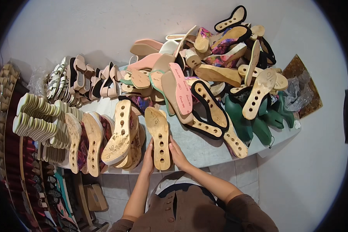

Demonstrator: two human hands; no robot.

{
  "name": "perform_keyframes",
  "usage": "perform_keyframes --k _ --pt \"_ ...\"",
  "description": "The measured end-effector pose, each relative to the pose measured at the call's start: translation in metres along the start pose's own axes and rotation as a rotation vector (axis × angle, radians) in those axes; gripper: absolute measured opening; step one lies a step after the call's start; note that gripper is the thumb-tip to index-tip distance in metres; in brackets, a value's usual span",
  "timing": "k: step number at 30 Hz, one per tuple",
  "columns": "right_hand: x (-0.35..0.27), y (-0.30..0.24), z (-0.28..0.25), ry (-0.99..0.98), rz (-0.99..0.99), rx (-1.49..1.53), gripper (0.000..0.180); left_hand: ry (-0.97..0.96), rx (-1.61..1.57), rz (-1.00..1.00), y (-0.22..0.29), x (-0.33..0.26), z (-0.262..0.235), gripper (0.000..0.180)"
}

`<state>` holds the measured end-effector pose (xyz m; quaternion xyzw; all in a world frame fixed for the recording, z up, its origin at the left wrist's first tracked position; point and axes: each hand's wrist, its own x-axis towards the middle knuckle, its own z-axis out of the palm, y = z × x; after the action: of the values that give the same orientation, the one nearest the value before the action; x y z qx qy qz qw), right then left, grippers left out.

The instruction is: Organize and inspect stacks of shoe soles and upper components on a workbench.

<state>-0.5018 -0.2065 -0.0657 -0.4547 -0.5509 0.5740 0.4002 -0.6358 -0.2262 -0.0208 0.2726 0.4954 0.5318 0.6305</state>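
A tan wooden shoe sole with a row of round holes [159,137] lies on the pale table [205,149], toe pointing away from me. My left hand [148,156] presses its left edge near the heel. On the opposite edge rests my right hand [178,154], so the sole sits between both palms. Just to the left, several similar soles [120,135] stand leaning in a row.
A big heap of soles, wedges and sandal parts [208,69] covers the table's back and right, with green shoe lasts [255,120] at its right edge. Stacked white and green soles [36,118] and sandals [81,79] fill the left. A brown mat [303,83] lies on the floor.
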Motion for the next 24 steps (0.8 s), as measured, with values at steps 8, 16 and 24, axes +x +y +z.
perform_keyframes --k 8,16,24 --pt "-0.011 -0.025 -0.01 -0.038 0.057 0.069 0.05 0.264 0.617 0.34 0.003 -0.022 0.002 0.041" --pt "-0.009 -0.06 -0.047 0.083 -0.217 -0.051 0.042 0.355 0.932 0.707 0.047 -0.037 0.08 0.016" --pt "0.115 -0.141 -0.175 0.41 -0.582 -0.424 0.028 0.26 0.884 0.831 0.073 0.019 0.143 0.011"
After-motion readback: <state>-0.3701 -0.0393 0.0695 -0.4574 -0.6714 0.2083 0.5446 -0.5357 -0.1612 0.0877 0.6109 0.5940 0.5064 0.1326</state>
